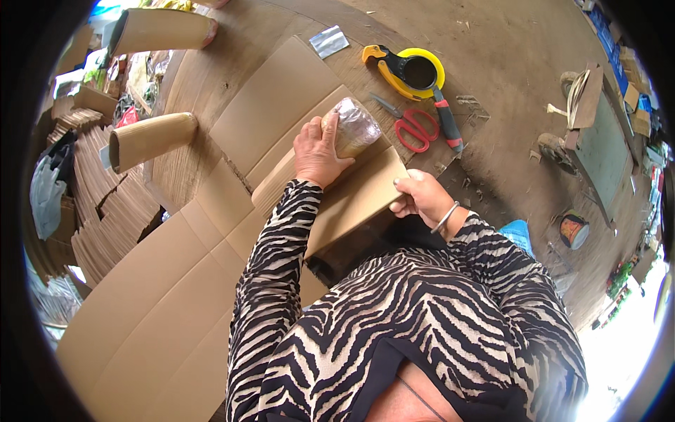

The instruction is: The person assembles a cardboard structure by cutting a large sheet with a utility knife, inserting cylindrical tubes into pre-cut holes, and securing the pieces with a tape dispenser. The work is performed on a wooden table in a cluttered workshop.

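Observation:
My left hand presses down on a cardboard tube, its fingers and thumb curled round it. The tube's end is covered in shiny silver, crinkled material. In my right hand is the near edge of a cardboard flap, pinched between thumb and fingers. This flap slopes beside the tube, and a larger flat cardboard sheet extends beyond it. A pair of scissors with red handles lies just past the tube.
Beyond the scissors are a yellow tape roll in a dispenser and a grey-and-red handled tool. A silver piece lies farther off. Two curved cardboard tubes stand at left, near stacked cardboard. A wheeled cart is at right.

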`<control>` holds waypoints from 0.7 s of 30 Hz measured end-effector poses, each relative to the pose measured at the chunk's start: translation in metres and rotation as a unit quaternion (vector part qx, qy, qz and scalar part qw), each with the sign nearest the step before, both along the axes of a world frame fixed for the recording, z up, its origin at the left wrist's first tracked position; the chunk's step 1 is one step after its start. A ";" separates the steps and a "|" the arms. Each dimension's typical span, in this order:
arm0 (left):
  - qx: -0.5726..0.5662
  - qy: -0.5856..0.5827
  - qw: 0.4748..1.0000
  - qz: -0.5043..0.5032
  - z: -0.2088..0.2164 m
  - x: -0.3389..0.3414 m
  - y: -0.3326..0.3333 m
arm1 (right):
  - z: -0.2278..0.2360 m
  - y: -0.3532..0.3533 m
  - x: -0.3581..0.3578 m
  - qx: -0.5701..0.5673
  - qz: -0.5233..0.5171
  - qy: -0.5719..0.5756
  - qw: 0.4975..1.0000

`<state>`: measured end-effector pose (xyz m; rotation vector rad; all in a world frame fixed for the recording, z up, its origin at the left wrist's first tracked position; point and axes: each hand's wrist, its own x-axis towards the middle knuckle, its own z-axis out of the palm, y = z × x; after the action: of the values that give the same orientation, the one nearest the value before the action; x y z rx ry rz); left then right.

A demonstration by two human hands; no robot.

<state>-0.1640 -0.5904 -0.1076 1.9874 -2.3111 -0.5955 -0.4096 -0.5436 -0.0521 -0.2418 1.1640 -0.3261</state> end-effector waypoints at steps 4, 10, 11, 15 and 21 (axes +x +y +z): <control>-0.018 0.001 1.000 -0.022 0.002 0.003 0.001 | 0.020 -0.033 0.026 -0.013 -0.020 -0.069 0.997; 0.095 0.087 0.988 -0.079 0.005 0.035 -0.018 | 0.004 -0.047 0.039 -0.431 0.365 0.394 0.725; 0.107 0.096 0.985 -0.092 0.007 0.039 -0.022 | -0.010 -0.044 0.035 -0.493 0.391 0.427 0.649; 0.135 0.126 0.976 -0.116 0.019 0.044 -0.030 | -0.002 -0.077 0.039 -0.683 0.303 0.384 0.543; 0.218 0.283 0.927 -0.112 -0.013 0.085 -0.094 | -0.017 -0.127 0.030 -0.681 0.474 0.184 0.528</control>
<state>-0.0790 -0.6843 -0.1210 1.3845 -2.1553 -1.5766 -0.3793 -0.6703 -0.0694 -2.3649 0.7357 -0.1178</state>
